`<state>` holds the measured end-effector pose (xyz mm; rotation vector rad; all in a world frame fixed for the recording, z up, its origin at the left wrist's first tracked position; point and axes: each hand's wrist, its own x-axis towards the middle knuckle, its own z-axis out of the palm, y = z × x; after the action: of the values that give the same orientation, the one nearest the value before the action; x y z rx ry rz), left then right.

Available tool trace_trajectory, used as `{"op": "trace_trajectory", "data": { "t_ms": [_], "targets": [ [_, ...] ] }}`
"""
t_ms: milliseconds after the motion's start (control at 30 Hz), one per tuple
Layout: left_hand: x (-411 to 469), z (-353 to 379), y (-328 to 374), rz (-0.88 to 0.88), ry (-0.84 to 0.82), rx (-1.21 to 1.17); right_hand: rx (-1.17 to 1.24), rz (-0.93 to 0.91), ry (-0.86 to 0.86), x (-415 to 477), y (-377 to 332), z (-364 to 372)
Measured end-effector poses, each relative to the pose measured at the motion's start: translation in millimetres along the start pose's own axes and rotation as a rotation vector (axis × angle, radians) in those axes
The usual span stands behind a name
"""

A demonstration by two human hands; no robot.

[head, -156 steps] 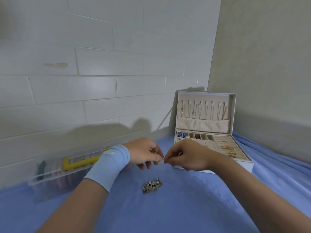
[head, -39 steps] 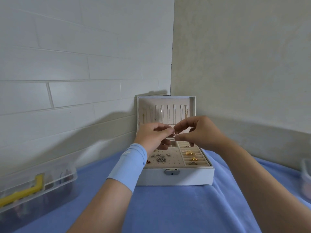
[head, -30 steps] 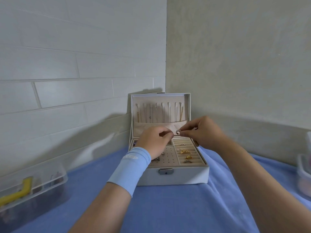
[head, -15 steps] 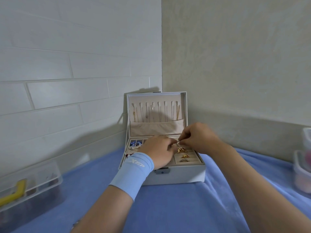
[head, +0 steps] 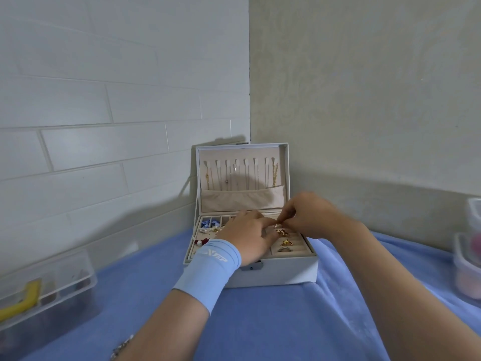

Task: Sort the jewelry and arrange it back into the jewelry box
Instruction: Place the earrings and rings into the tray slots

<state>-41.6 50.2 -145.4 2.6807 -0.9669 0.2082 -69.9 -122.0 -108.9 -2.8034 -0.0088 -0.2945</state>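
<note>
— Where's the box right now?

— Your jewelry box (head: 273,274) stands on the blue-draped bench (head: 260,324) toward its far edge, tucked into the corner where the two walls meet. Its lid (head: 242,152) is upright, with chains (head: 274,175) hanging in a row above a cloth pocket (head: 242,201).

— And my hands?

— Both are over the open tray. Your right hand (head: 309,214) is at the far end of the ring rolls (head: 299,246) on the tray's right side. Its fingers (head: 287,217) are curled, with thumb and forefinger pinching a small pale piece (head: 277,225) just above the rolls. Your left hand (head: 247,238), with a light blue wristband (head: 208,269) behind it, lies palm down across the middle of the tray, its fingers (head: 265,230) reaching to the same spot. The tips are right at the piece; whether they have hold of it too, I can't tell.

— What's in the tray?

— Two gold pieces (head: 282,232) and a silver ring (head: 285,249) sit in the rolls, nearer you than the pinched piece. Blue beads (head: 207,223) fill a far-left compartment, and a red-and-white piece (head: 204,241) lies at the tray's left edge.

— Anything else on the bench?

— A clear organizer (head: 67,272) with a yellow handle (head: 23,300) at the left edge, clear tubs (head: 468,267) at the right edge, and a silver chain (head: 122,346) at the near edge beside your left forearm.
</note>
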Motion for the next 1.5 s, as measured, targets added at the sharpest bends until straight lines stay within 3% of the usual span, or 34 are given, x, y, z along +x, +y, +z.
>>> {"op": "trace_trajectory", "data": {
  "t_ms": [467,700,867,1167,1300,1500],
  "targets": [
    [-6,-10,3,-0.03,-0.03,-0.044,-0.014,-0.004,0.025,-2,-3,5],
    [-34,-43,-8,-0.119,0.077,-0.163,0.142,-0.122,0.049,-13,-41,6],
    [-77,-73,-29,-0.214,0.046,-0.199,0.234,-0.247,-0.051,-35,-91,13],
    [-168,-93,-85,-0.345,-0.271,-0.129,0.091,-0.417,-0.407,-65,-172,55],
    [-177,-92,-98,-0.383,-0.402,-0.12,0.007,-0.435,-0.452,-71,-184,75],
    [-170,-83,-91,-0.373,-0.537,-0.098,0.086,-0.404,-0.417,-77,-177,86]
  ]
}}
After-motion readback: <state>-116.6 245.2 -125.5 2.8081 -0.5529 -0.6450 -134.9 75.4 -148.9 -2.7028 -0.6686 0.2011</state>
